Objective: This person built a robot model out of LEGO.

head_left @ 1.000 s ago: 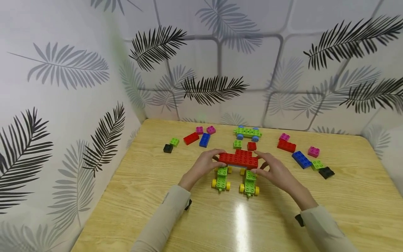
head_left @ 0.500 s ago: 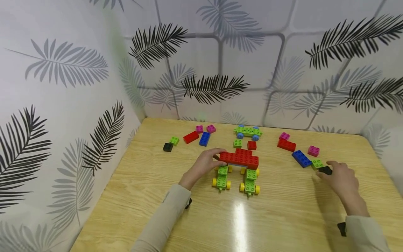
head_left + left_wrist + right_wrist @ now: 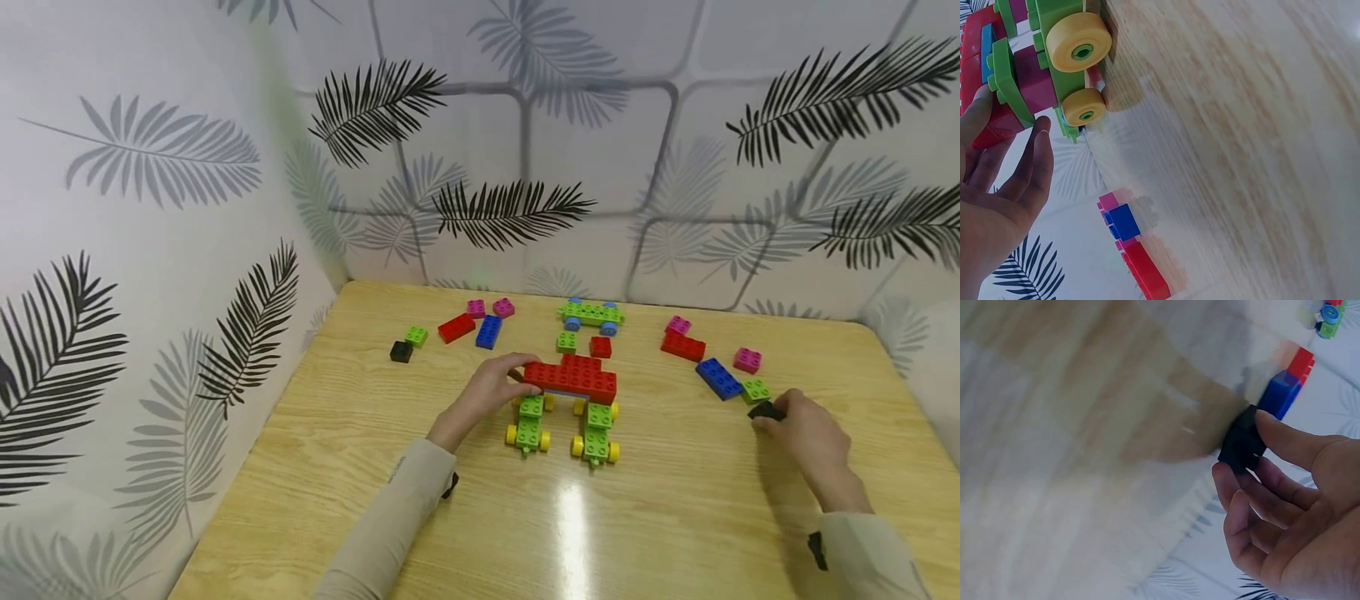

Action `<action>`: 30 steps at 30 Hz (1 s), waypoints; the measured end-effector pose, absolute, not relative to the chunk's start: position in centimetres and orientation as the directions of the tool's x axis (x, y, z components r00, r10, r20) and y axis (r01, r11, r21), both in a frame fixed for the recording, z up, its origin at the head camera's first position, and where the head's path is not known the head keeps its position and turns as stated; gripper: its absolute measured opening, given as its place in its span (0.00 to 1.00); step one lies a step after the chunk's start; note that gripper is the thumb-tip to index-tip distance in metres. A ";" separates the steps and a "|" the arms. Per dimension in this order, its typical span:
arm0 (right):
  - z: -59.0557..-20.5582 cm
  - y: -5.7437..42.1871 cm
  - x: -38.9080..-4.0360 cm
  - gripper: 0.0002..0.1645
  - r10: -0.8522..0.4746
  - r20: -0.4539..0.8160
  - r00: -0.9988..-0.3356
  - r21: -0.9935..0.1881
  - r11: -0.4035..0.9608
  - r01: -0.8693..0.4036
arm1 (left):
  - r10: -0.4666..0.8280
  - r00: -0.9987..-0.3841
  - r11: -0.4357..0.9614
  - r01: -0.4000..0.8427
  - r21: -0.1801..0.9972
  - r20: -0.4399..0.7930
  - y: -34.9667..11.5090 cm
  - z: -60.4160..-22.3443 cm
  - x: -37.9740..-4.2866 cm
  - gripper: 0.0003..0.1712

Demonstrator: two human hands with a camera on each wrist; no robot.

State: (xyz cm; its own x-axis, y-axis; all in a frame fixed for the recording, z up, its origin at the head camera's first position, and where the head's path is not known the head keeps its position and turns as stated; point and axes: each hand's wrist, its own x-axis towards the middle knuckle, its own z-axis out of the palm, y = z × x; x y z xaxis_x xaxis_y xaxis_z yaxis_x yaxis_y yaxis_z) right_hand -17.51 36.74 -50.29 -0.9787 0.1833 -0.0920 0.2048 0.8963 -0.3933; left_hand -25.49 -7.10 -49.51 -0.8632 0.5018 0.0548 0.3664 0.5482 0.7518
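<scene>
Right hand (image 3: 810, 437): At the right of the head frame, my fingers (image 3: 1288, 442) close to the width of one black brick (image 3: 1241, 440), pinched between thumb and fingertips.
Left hand (image 3: 491, 387): At centre, I grip the left end of the red-topped model (image 3: 573, 382), which stands on yellow wheels (image 3: 577, 447) on the wooden surface (image 3: 300, 467).
Black brick risk: It could twist or slip, I judge, because only fingertips hold it.
Model risk: Pressure at its left end might roll it or pry the top loose, since no hand braces the right end.
In the way: A green brick (image 3: 756, 390) lies just beyond the black one, contact unclear; a low sweep could knock it and the neighbouring blue brick (image 3: 718, 379).
Around: A small red brick (image 3: 601, 347) and a blue-wheeled base (image 3: 592, 315) sit above the model; a second black brick (image 3: 401, 352) lies left of centre.
</scene>
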 end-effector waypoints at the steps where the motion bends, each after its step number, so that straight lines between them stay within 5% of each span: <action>1: -50.2 36.4 -17.5 0.28 0.170 -0.067 -0.983 -0.395 0.900 0.183 | 0.505 -0.861 0.546 0.368 0.752 0.055 -7.1 -49.5 -25.5 0.26; 7: -47.4 31.8 -17.6 0.25 -0.010 0.206 -0.979 -0.437 0.894 -0.101 | 0.496 -0.867 0.553 0.355 0.754 0.044 -7.1 -49.4 -25.7 0.26; 14: -44.2 24.7 -17.8 0.23 -0.274 0.456 -0.847 -0.436 0.760 -0.481 | 0.484 -0.874 0.557 0.340 0.758 0.037 -7.0 -49.6 -25.4 0.26; 30: -45.5 21.0 -19.1 0.23 -0.388 0.342 -0.856 -0.455 0.728 -0.512 | 0.468 -0.883 0.567 0.332 0.754 0.037 -6.8 -49.9 -25.0 0.26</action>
